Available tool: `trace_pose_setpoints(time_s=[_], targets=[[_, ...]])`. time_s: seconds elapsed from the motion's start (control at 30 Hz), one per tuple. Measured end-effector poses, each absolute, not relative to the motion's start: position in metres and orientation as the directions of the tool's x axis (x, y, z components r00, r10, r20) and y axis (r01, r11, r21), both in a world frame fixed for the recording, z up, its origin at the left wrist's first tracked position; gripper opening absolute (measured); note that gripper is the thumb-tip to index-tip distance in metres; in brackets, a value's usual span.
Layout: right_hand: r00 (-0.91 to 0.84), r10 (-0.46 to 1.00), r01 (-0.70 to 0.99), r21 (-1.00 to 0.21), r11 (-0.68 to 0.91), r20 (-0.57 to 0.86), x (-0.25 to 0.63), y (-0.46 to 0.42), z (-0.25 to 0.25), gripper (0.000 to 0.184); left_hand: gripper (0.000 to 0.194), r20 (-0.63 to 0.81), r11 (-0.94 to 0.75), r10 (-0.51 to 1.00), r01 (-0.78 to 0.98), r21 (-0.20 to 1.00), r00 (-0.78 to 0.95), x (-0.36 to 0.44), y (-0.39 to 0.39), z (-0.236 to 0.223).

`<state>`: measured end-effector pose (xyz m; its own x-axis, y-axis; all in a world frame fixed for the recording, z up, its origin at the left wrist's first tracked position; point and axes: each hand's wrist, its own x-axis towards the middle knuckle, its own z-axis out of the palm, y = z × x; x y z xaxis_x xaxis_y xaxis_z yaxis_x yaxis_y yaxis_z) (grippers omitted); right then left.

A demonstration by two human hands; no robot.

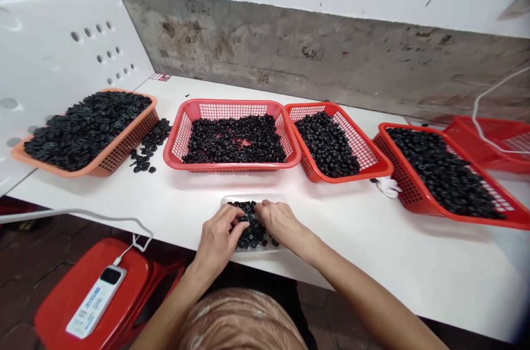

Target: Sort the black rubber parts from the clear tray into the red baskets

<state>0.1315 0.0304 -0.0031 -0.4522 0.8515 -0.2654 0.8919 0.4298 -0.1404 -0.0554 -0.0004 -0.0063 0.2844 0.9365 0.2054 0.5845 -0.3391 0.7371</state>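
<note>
A small clear tray [232, 199] lies at the near edge of the white table [199, 195], filled with small black rings [250, 231]. Both my hands rest on that pile. My left hand [217, 239] comes in from the left with its fingers curled over the rings, thumb and fingertips pinched together. My right hand [279, 223] lies over the right side of the tray, fingers bent down into the rings. What each hand pinches is too small to make out.
Behind stand several baskets of black rings: an orange one [124, 148] at left with loose rings [149, 146] beside it, red ones at middle [178, 143], right of middle [375, 157] and far right [408, 187]. A red stool [62, 295] holding a power bank [96, 300] stands lower left.
</note>
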Motion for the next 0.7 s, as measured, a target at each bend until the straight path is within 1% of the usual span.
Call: trace_pose_setpoints(time_s=[0.2,0.27,0.37,0.43,0.5,0.57,0.63,0.7], targets=[[-0.449,0.878,0.884,-0.225,0.41,-0.167,0.136,0.027,-0.01,0.015,0.011,0.234,-0.339,0.939,0.561,0.755,0.253,-0.053,-0.004,-0.005],[-0.44,0.889,0.877,-0.273,0.396,-0.123,0.139,0.027,-0.006,0.011,0.011,0.206,-0.303,0.95,0.545,0.782,0.234,-0.053,-0.006,-0.003],[-0.435,0.898,0.854,-0.344,0.39,-0.061,0.144,0.024,0.001,0.012,0.015,0.129,-0.209,0.973,0.486,0.849,0.192,-0.053,-0.008,0.0],[-0.445,0.894,0.801,-0.426,0.421,0.048,0.146,0.02,0.004,0.012,0.019,0.052,-0.126,0.983,0.436,0.891,0.178,-0.05,-0.008,0.002],[-0.463,0.862,0.708,-0.498,0.501,0.209,0.149,0.014,0.005,0.013,0.023,-0.034,-0.04,0.982,0.379,0.924,0.186,-0.046,-0.007,0.006],[-0.488,0.805,0.629,-0.503,0.592,0.336,0.151,0.008,0.007,0.015,0.025,-0.097,0.024,0.973,0.326,0.945,0.209,-0.041,-0.004,0.011],[-0.525,0.769,0.613,-0.464,0.639,0.365,0.153,0.004,0.009,0.019,0.025,-0.119,0.047,0.966,0.296,0.954,0.23,-0.036,-0.002,0.016],[-0.538,0.758,0.615,-0.443,0.652,0.368,0.155,0.001,0.011,0.021,0.023,-0.107,0.033,0.964,0.29,0.956,0.245,-0.033,-0.001,0.018]])
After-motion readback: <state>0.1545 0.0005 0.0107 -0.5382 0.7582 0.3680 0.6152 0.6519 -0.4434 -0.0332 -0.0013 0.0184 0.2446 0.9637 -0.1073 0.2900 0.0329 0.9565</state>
